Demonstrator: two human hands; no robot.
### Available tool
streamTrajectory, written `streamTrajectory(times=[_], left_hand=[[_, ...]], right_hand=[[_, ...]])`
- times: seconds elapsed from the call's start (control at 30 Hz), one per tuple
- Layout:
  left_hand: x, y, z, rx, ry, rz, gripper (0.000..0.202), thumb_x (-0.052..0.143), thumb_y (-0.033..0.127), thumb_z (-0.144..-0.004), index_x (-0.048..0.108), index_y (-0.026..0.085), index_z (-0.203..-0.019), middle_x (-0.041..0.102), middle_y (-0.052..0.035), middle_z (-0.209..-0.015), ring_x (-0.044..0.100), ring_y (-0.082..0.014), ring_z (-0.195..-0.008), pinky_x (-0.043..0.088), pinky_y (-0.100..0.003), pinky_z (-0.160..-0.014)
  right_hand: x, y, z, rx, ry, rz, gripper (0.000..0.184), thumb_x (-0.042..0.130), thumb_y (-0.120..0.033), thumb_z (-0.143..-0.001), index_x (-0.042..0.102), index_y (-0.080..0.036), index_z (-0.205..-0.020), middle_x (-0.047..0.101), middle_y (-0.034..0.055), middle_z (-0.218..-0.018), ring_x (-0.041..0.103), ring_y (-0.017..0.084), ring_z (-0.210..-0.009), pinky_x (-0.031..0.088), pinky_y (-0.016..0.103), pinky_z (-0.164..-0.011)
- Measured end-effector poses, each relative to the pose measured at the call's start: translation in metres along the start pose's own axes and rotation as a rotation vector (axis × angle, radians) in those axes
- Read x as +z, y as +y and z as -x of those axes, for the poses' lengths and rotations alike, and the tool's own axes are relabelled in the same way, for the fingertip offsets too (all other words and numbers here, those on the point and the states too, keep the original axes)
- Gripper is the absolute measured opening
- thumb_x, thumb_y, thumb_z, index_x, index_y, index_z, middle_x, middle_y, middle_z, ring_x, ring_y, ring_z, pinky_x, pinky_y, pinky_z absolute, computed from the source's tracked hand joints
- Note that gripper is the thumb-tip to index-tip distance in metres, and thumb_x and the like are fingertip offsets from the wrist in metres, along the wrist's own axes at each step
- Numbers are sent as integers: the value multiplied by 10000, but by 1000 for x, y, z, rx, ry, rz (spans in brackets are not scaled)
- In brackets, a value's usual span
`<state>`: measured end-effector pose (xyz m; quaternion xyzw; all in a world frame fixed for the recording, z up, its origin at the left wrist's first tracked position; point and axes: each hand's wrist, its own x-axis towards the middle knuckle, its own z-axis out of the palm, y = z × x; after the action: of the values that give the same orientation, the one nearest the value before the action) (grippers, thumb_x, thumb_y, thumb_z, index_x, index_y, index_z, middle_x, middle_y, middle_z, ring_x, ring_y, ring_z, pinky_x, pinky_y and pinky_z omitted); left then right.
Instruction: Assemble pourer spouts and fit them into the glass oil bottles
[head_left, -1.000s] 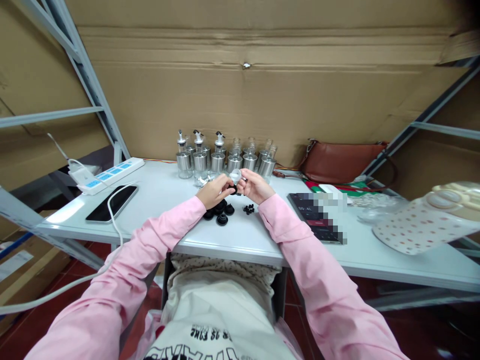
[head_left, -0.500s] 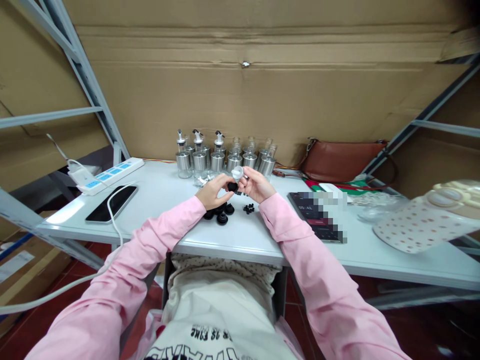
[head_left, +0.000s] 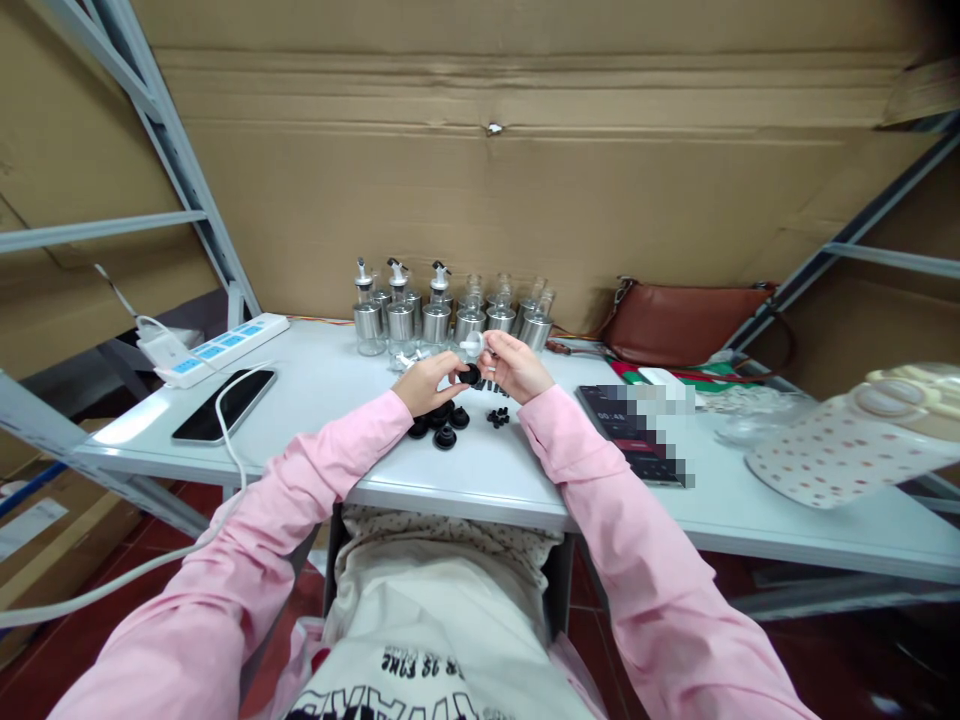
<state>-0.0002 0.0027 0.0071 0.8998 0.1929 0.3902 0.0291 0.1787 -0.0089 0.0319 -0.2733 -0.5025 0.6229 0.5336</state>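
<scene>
My left hand (head_left: 430, 384) pinches a round black stopper (head_left: 469, 374) between thumb and fingers, above the table. Close beside it, my right hand (head_left: 517, 365) is closed on a small whitish translucent cap (head_left: 472, 345), partly hidden by the fingers. Below my left hand lie several loose black stoppers (head_left: 445, 437). A small cluster of tiny black pieces (head_left: 497, 417) rests below my right hand. Behind the hands stand several glass bottles with metal sleeves (head_left: 470, 321); three at the left carry pourer spouts (head_left: 439, 275). White and silvery spout parts (head_left: 409, 360) lie before them.
On the left are a power strip (head_left: 225, 350), a dark phone (head_left: 223, 407) and a white cable (head_left: 238, 465). To the right lie a phone showing a timer (head_left: 622, 430), a brown bag (head_left: 682, 320) and a spotted white container (head_left: 840, 440). Cardboard (head_left: 525, 200) walls the back.
My hands have drawn slightly apart, and the black stopper now shows more fully in my left fingers. The whitish cap has turned in my right hand.
</scene>
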Motion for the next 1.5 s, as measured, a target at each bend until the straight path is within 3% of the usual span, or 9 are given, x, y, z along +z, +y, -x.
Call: streamTrajectory(times=[0.17, 0.4, 0.5, 0.7, 1.0, 1.33, 1.5], left_hand=[[1, -1, 1, 42, -41, -9, 184, 486, 302, -832, 524, 141, -913, 561, -38, -767, 555, -139, -730, 458, -278, -727], [-2, -6, -1, 50, 180, -94, 239, 517, 379, -820, 511, 140, -815, 544, -40, -751, 534, -131, -692, 446, -263, -668], [-2, -5, -2, 65, 213, -130, 254, 528, 396, -808, 509, 143, -789, 539, -29, -711, 536, -137, -698, 441, -264, -666], [0, -3, -1, 124, 209, -152, 263, 516, 404, -813, 512, 142, -794, 564, -41, -732, 549, -136, -698, 441, -253, -655], [3, -3, -1, 120, 174, -205, 307, 474, 441, -828, 521, 147, -753, 581, -48, -733, 554, -139, -709, 435, -251, -662], [0, 2, -2, 114, 154, -198, 345, 426, 462, -844, 535, 147, -753, 594, -58, -747, 555, -139, -708, 441, -259, -672], [-2, 5, -2, 164, 204, -216, 329, 431, 449, -845, 541, 150, -766, 594, -59, -767, 548, -133, -711, 445, -251, -668]], right_hand=[[-4, -3, -1, -14, 60, 2, 363, 731, -425, -567, 575, -181, -785, 498, -57, -539, 492, 65, -528, 468, 233, -572], [-10, -2, -5, -130, 158, 106, 346, 703, -470, -582, 591, -174, -721, 310, -83, -476, 351, 41, -444, 375, 192, -468], [-10, 2, -7, -117, 168, 129, 375, 702, -501, -559, 606, -170, -708, 300, -80, -489, 340, 40, -450, 382, 195, -477], [-7, 5, -7, -141, 189, 147, 387, 688, -525, -556, 583, -183, -704, 329, -72, -512, 373, 52, -496, 395, 195, -512], [3, 4, -1, -92, 95, 140, 371, 693, -512, -568, 555, -184, -671, 356, -68, -505, 374, 51, -499, 393, 182, -508], [1, 3, -1, -58, 60, 119, 362, 694, -497, -577, 544, -178, -661, 339, -78, -481, 341, 44, -469, 373, 174, -486], [0, 6, -2, -78, 83, 175, 355, 727, -467, -535, 563, -174, -649, 431, -65, -516, 392, 47, -490, 365, 183, -502]])
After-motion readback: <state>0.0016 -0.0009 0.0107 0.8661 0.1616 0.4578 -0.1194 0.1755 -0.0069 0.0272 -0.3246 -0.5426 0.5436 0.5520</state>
